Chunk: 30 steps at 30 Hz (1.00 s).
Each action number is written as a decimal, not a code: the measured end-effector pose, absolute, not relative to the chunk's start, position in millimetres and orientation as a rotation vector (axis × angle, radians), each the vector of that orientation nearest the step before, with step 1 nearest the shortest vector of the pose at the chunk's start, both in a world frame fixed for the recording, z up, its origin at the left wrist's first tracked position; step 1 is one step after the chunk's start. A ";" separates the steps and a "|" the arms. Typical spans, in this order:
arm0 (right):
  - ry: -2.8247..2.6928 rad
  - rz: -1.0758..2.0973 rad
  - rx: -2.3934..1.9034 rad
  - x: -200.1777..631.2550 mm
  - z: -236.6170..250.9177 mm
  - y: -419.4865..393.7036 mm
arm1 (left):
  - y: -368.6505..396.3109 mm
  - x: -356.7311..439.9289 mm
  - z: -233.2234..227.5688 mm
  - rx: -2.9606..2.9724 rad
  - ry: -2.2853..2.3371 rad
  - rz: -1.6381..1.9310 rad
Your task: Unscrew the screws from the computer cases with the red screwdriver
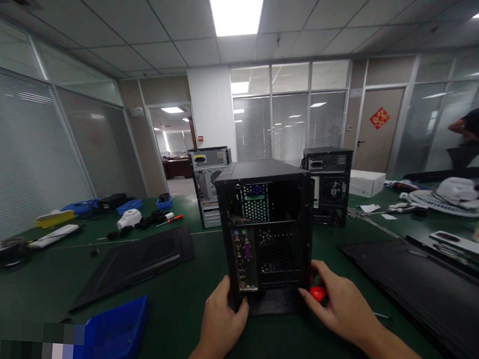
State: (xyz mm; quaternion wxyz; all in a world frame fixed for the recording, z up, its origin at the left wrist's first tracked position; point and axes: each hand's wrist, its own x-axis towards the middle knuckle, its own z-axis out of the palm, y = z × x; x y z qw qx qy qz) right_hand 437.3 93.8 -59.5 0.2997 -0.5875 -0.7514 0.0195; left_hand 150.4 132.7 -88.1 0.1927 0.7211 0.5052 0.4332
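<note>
Left hand [222, 321] fingers pinch upright black computer case [266, 230] lower corner | right hand [339, 307] fingers wrap red-handled tool [317, 293] just right of it

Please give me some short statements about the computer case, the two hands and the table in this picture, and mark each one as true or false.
1. The left hand grips the lower corner of the black computer case. True.
2. The right hand holds a tool with a blue handle. False: the handle is red.
3. The case lies flat on its side. False: it stands upright on the green table.
4. A blue bin sits at the left of the person's arms. True.
5. A black flat panel lies on the table left of the case. True.
</note>
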 end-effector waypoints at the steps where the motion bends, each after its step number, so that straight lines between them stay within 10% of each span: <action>1: -2.002 0.069 -1.563 436.8 -59.3 93.4 | 132.6 150.2 -88.5 2.019 1.421 1.213; 30: -2.043 0.296 -1.273 475.3 -89.4 118.1 | 121.6 152.4 -86.9 1.927 1.427 1.215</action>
